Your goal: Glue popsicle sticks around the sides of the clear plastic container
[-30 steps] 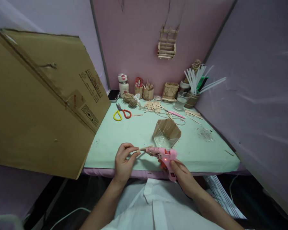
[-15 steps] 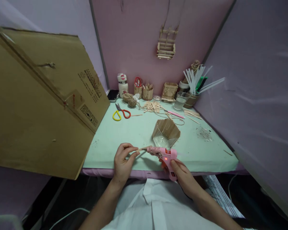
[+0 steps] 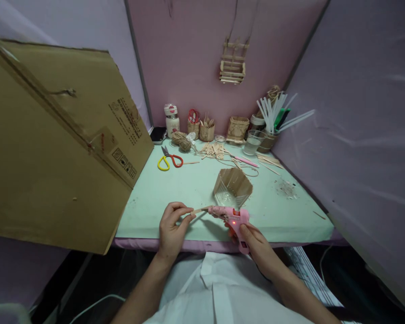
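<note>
Between thumb and fingertips, my left hand (image 3: 174,227) pinches one end of a short wooden craft stick (image 3: 197,210). My right hand (image 3: 254,238) is wrapped round the handle of a pink hot glue gun (image 3: 234,219), whose small red light glows. The gun's nozzle points left and meets the stick near its free end; whether glue is coming out is too small to tell. Just behind the gun, a clear plastic container (image 3: 227,196) partly lined with wooden sticks (image 3: 236,177) stands on the green tabletop (image 3: 175,189).
Scissors (image 3: 170,159), twine (image 3: 184,141), loose sticks (image 3: 214,150) and a pink pen (image 3: 246,161) lie farther back. Along the wall stand a bottle (image 3: 172,121), a water cup (image 3: 253,144) and a holder of glue sticks (image 3: 268,143). A cardboard sheet (image 3: 60,166) leans at left.
The glue gun's nozzle has shifted slightly right along the craft stick, toward its free end. Both hands keep their grips; the whole view has moved a little.
</note>
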Available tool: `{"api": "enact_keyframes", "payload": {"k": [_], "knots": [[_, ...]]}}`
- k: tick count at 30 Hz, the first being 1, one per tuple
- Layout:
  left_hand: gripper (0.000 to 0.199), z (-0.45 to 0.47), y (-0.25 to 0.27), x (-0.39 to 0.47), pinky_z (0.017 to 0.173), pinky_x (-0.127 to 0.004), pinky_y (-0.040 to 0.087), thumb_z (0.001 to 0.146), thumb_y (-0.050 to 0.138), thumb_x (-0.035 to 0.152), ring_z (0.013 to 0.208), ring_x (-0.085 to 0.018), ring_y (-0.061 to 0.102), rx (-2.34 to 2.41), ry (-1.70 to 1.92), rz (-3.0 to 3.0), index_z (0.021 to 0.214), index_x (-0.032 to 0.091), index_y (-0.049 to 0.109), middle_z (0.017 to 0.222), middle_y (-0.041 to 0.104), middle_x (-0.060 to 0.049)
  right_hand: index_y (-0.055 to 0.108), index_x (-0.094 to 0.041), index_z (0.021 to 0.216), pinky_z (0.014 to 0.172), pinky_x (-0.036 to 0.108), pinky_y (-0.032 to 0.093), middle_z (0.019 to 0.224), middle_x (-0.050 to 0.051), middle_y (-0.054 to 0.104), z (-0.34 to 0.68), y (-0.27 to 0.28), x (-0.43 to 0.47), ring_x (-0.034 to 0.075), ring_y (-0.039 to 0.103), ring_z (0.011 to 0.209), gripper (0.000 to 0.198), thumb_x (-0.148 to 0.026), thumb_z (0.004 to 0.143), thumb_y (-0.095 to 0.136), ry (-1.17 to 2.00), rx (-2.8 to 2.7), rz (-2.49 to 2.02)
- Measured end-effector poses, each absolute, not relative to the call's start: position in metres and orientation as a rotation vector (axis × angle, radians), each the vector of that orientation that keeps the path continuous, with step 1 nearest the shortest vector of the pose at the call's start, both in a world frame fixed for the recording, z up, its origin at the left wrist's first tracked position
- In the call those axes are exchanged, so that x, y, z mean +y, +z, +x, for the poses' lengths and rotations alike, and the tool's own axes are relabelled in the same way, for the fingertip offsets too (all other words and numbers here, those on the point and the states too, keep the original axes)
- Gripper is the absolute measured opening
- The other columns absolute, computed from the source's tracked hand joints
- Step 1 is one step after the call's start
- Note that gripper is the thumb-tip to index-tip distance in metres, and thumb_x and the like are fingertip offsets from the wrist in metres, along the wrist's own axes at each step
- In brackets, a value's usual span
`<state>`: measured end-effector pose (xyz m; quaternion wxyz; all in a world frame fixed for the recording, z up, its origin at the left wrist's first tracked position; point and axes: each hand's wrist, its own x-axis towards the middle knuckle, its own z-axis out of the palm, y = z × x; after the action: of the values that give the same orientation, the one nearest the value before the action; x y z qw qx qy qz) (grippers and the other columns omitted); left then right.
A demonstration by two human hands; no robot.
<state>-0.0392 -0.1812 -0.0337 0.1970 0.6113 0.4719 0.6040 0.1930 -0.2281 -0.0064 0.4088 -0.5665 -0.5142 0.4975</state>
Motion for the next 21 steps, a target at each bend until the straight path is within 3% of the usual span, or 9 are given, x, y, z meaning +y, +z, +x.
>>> {"api": "enact_keyframes", "payload": {"k": [21], "knots": [[0.005, -0.0387, -0.0321, -0.182, 0.065, -0.022, 0.047, 0.081, 0.073, 0.022, 0.08, -0.013, 0.059, 1.335, 1.708, 1.75, 0.085, 0.024, 0.074, 0.088, 0.061, -0.001, 0.072, -0.017, 0.092, 0.068, 0.03, 0.041, 0.072, 0.003, 0.061, 0.2002, -0.0121, -0.223, 0.018, 0.052, 0.07, 0.058, -0.07, 0.085, 0.05, 1.242, -1.307, -1.395]]}}
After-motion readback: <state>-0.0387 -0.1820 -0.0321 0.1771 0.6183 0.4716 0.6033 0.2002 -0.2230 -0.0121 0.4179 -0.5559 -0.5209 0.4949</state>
